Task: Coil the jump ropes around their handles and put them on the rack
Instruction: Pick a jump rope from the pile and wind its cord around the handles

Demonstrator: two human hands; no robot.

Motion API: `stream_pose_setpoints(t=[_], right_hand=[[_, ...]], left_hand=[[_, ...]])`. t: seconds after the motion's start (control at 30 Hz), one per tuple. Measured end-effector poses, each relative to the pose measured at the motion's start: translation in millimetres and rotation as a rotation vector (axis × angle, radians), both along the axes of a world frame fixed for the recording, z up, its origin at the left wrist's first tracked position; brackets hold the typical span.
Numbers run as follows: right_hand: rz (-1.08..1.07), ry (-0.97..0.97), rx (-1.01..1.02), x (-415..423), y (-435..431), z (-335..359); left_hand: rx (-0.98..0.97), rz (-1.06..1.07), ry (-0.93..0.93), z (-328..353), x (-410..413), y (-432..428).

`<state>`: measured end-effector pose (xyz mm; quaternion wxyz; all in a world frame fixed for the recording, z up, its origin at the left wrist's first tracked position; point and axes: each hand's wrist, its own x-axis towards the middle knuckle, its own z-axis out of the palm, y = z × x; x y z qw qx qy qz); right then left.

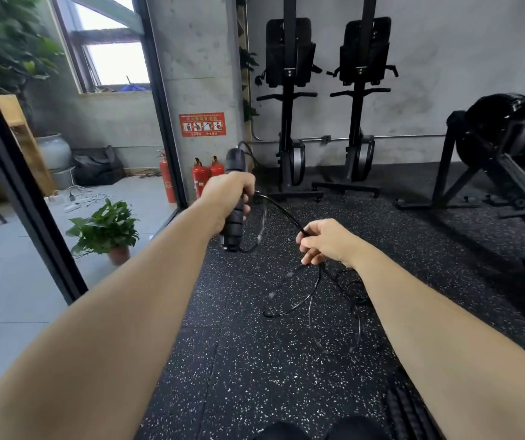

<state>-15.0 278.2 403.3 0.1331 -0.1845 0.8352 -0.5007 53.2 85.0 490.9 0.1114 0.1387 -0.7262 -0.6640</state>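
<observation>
Jump rope handles (pixel 234 228) at left, near upright, long axis vertical, left hand (pixel 227 193) wrapped round middle. Cord (pixel 281 212) arcs rightward to right hand (pixel 326 241), pinched there; hands apart. Slack loops (pixel 292 301) trail below right hand onto rubber floor (pixel 248 369). Next wrap likely carries cord leftward round handles. Rack not in view.

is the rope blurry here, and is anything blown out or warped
Head view: the jump rope smears with motion blur between the left hand and right hand, though the handles look fairly sharp; head view again, the window is blown out white, and wide-angle distortion bows the black door frame.
</observation>
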Motion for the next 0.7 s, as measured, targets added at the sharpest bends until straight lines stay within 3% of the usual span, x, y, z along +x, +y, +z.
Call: stream_pose_setpoints(t=[0.1,0.43,0.57,0.7], right_hand=[[0.021,-0.033,-0.018,1.2,2.6,-3.7],[0.037,-0.023,0.029,0.2,-9.4,12.5],[0.05,-0.019,0.082,3.5,-10.6,16.3],[0.099,0.036,0.13,13.1,-19.2,26.9]], left_hand=[[0.005,0.082,0.031,1.1,-1.7,-14.5],[-0.401,0.103,-0.093,-16.7,0.8,-9.7],[-0.806,0.24,-0.095,-9.1,0.9,16.0],[-0.735,-0.075,-0.063,-2.2,11.5,45.8]])
